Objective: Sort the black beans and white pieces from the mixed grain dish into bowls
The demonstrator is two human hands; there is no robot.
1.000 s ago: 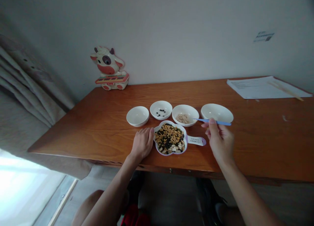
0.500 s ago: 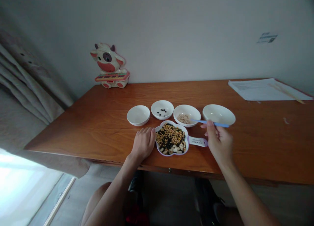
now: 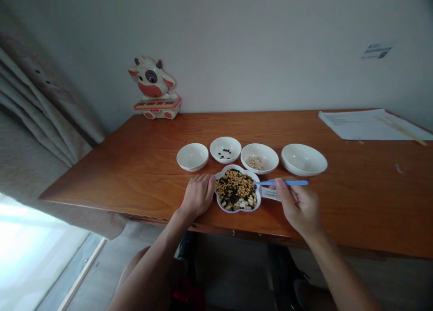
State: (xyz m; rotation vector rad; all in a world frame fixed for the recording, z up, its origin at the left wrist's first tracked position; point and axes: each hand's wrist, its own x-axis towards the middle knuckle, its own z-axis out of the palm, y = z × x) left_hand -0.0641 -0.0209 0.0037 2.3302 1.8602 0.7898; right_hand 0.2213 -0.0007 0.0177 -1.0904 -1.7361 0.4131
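A flower-shaped white dish [image 3: 219, 205] full of mixed yellow, black and white beans sits near the table's front edge. My left hand [image 3: 198, 194] rests flat against its left rim, fingers together and stretched out. My right hand [image 3: 297, 207] pinches blue tweezers [image 3: 282, 183], whose tip reaches over the dish's right side. Behind the dish stands a row of white bowls: an empty one [image 3: 192, 156], one with a few black beans [image 3: 225, 149], one with pale beans [image 3: 259, 157], and an empty larger one [image 3: 303, 159].
The wooden table [image 3: 142, 166] runs to a white wall. A cow-shaped toy keyboard [image 3: 154, 89] stands at the back left. Papers with chopsticks on them [image 3: 372, 124] lie at the back right. A curtain [image 3: 40, 103] hangs at the left.
My right hand has carried the tweezers from over the pale-bean bowl down and left to the mixed-bean dish. The left hand has stayed at the dish's rim.
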